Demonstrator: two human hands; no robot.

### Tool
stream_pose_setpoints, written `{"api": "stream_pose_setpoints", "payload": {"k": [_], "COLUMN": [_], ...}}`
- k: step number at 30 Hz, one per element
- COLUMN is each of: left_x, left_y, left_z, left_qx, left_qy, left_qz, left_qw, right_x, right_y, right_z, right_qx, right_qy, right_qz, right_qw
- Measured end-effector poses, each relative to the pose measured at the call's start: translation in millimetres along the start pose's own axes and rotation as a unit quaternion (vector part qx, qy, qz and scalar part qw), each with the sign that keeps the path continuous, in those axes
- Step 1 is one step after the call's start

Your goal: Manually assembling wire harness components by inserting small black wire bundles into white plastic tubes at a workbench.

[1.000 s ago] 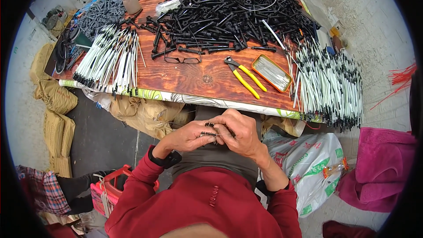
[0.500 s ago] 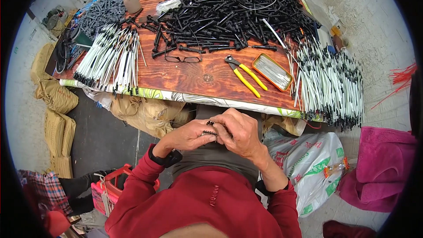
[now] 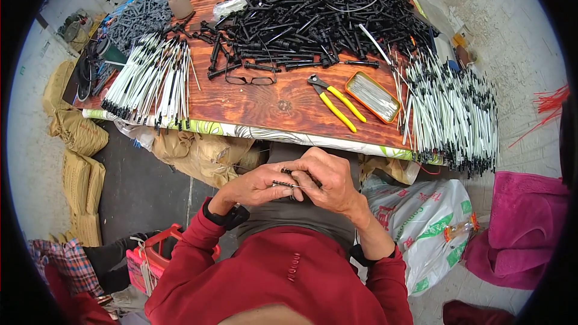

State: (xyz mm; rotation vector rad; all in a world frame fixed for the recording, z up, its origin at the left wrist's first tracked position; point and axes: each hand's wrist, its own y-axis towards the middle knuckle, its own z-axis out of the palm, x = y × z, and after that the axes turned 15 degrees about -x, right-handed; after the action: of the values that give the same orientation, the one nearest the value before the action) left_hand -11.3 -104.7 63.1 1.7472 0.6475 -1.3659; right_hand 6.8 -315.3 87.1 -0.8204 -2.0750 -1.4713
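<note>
My two hands meet above my lap, just in front of the table edge. Fingers and thumb of my left hand (image 3: 256, 184) are closed on a small black ribbed part (image 3: 282, 184), mostly covered by the fingers. My right hand (image 3: 328, 179) is closed too, pinching a thin pale metal pin (image 3: 299, 187) whose end points at the black part. Beyond my hands, on the table, lie pliers with yellow handles (image 3: 338, 106) and an orange-rimmed tin (image 3: 373, 97) of similar thin pins. Folded-out eyeglasses (image 3: 253, 80) rest farther left.
A large heap of black plastic parts (image 3: 313, 18) covers the table's far middle. Bundles of white sticks with black ends stand left (image 3: 150, 81) and right (image 3: 451, 114). Grey parts (image 3: 141, 18) pile up far left. A white plastic bag (image 3: 415, 229) sits beside my right arm.
My fingers have shifted slightly, and the thin pin between the hands now shows more clearly. Both hands stay at nearly the same place.
</note>
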Motion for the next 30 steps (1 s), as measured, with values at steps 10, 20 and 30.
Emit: {"api": "stream_pose_setpoints", "payload": {"k": [10, 20, 30], "left_x": [0, -3, 1], "left_y": [4, 4, 5], "left_z": [-3, -2, -2], "left_qx": [0.047, -0.008, -0.023], "left_qy": [0.014, 0.089, 0.144], "left_qz": [-0.014, -0.013, 0.011], "left_qw": [0.999, 0.996, 0.989], "right_x": [1, -2, -13], "right_y": [3, 0, -1], "right_z": [0, -8, -6], "right_qx": [0.018, 0.016, -0.029], "right_qy": [-0.064, -0.033, -0.043], "right_qz": [-0.078, 0.0, 0.018], "right_qw": [0.995, 0.999, 0.998]}}
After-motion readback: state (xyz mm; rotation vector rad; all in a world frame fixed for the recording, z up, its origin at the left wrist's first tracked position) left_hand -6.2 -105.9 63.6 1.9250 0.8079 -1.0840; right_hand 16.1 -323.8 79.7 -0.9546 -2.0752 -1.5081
